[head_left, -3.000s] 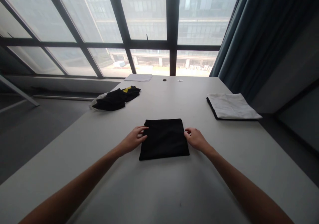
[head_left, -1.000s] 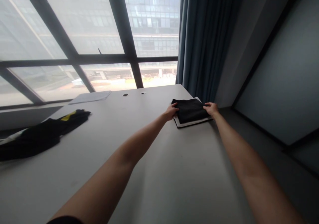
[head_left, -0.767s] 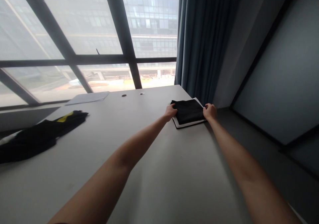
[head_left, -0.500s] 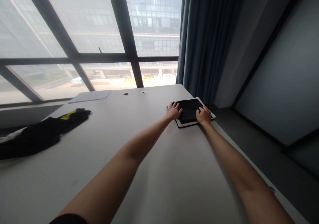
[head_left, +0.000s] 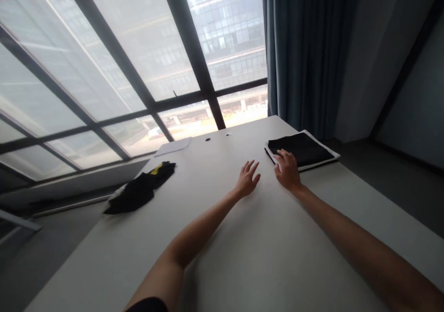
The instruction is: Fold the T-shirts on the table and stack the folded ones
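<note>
A flat black piece [head_left: 305,148], which looks like folded cloth, lies on a white layer [head_left: 335,156] at the table's right edge; a dark layer shows beneath the white. My right hand [head_left: 288,171] is at the near left corner of this stack, fingers apart, overlapping its edge in view; I cannot tell whether it touches. My left hand [head_left: 247,179] is to the left of the stack, above the white tabletop [head_left: 249,238], fingers spread and holding nothing.
A crumpled black garment with a yellow patch [head_left: 138,189] lies at the table's left edge. Behind it are flat white sheets [head_left: 173,146]. Two cable holes, one dark [head_left: 207,139], sit near the far edge. Windows and a blue curtain [head_left: 305,62] stand beyond.
Both hands have come off the top of the black piece, moving left and nearer to me. The camera view has turned left and tilted. The stack stays at the table's right edge.
</note>
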Motion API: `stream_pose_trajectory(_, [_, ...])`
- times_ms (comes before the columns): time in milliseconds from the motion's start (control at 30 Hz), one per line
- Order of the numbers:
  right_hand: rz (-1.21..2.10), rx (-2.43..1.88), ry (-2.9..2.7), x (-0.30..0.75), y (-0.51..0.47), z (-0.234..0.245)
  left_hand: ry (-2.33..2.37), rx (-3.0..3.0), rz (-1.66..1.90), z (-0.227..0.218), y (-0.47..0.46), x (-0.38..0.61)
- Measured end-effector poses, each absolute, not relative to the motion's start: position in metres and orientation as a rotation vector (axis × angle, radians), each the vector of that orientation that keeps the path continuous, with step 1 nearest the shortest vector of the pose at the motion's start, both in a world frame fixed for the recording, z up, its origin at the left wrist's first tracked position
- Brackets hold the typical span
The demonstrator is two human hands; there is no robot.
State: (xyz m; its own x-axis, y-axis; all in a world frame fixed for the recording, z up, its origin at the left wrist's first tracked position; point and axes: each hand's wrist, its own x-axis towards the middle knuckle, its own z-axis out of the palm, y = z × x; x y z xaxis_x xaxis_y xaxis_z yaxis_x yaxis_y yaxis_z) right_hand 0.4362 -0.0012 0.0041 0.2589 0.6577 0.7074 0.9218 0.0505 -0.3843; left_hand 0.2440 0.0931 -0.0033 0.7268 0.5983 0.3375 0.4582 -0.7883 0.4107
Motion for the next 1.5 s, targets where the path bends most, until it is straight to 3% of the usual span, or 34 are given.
stream_pose_trajectory(200, [-0.173, -1.500, -1.687, 0.322, 0.010, -0.012, 1.093, 2.557, 0.566, -0.019, 0.071, 0.102])
stream_pose_trajectory(500, [0.217, -1.712, -1.821, 0.210, 0.015, -0.027, 1.472, 2.526, 0.424, -0.014, 0.066, -0.043])
stream_pose_trajectory(1133, [0.148, -1.807, -2.061, 0.199, 0.006, -0.047, 1.468, 2.601, 0.259, -0.016, 0.055, -0.051])
stream_pose_trajectory(1500, [0.143, -1.828, -2.082, 0.202, 0.004, -0.043, 1.391, 2.540, 0.478, -0.020, 0.063, -0.056])
